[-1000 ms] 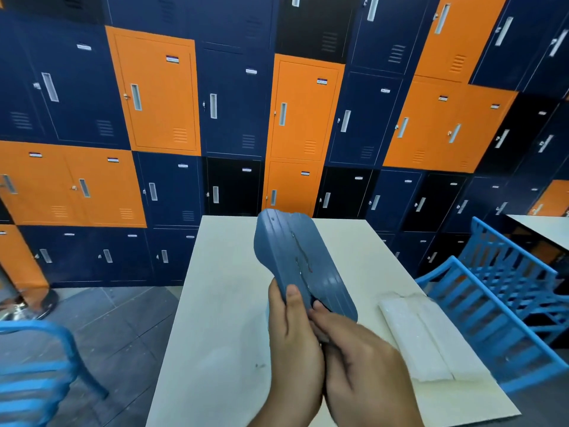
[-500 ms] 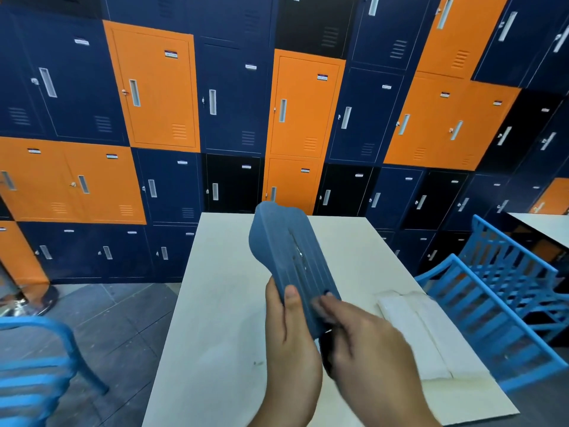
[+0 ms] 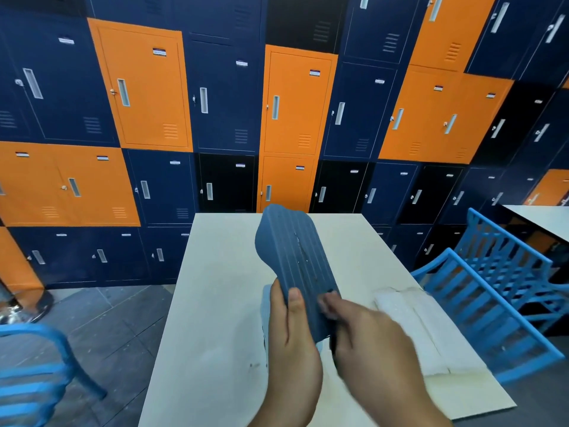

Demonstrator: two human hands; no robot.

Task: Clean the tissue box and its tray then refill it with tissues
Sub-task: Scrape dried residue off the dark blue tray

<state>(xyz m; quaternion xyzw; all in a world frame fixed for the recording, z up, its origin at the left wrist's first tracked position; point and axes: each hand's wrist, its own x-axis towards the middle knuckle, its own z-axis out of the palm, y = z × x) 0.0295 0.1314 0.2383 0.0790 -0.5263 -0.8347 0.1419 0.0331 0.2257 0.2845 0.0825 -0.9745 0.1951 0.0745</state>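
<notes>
left hand (image 3: 292,343) grips blue box (image 3: 292,251) | white table (image 3: 215,303) | orange-blue lockers (image 3: 144,87)

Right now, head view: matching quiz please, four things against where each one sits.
Things:
1 blue tissue box
2 tissue pack
3 blue chair
4 lockers

Places:
A lying flat on the table, right side
B along the wall behind the table
C gripped by the left hand, raised above the table
D on the floor beside the table's right edge

Pairs: 1-C, 2-A, 3-D, 4-B
</notes>
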